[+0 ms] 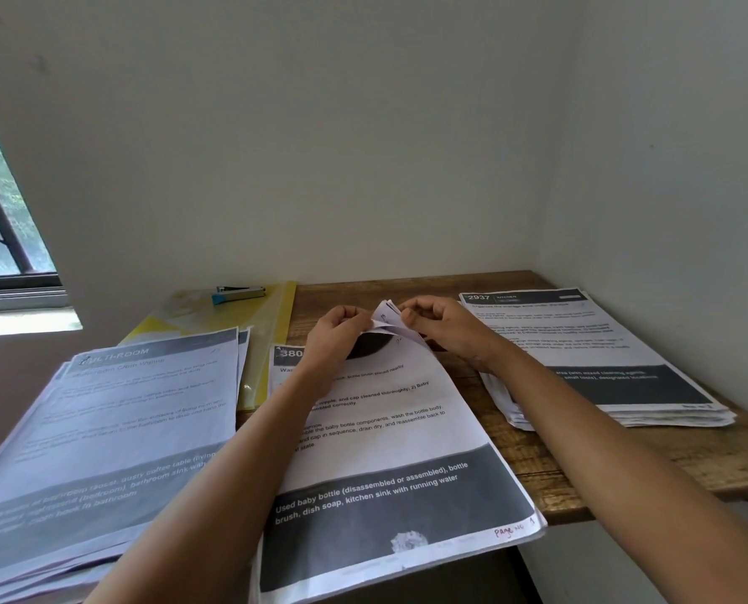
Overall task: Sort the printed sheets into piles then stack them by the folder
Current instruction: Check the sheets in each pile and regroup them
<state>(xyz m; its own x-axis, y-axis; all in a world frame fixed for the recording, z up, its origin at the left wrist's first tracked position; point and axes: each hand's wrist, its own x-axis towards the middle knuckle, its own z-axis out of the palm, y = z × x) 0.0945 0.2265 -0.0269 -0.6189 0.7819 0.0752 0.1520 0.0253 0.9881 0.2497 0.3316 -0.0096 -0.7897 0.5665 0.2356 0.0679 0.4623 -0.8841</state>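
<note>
**Both hands at far corner of middle pile**

Surface: wooden table [734, 464], set into a corner of the wall [363, 124]. Window [1, 228] at left.

Left hand [337, 329]: fingers curled, thumb and fingertips pinching the lifted far right corner of the middle pile [389, 451]. Forearm lies across the upper left of its top sheet.

Right hand [442, 329]: fingers curled, also pinching that corner from the right side. Several sheet corners are fanned upward between my two hands. How many sheets each hand holds, I cannot tell.

Middle pile: lies at the near edge of the table, tilted slightly, its near end hanging over the edge. Top sheet reads about a baby bottle; "page no 1" is handwritten at its near right corner.

Left pile [115, 429]: at the left edge, the sheets loosely squared, its near end overhanging. Header reads "MULTI-ROOM". Its far right corner overlaps the folder.

Right pile [603, 368]: along the right edge, reaching toward the far right corner. Header reads "2937 KITCHEN". Thick, with ragged sheet edges at its near side.

Folder [272, 333]: yellow, translucent, at the far left of the table, between the left and middle piles, partly under the left one.

Stapler [239, 293]: blue and grey, resting on the far end of the folder.
</note>
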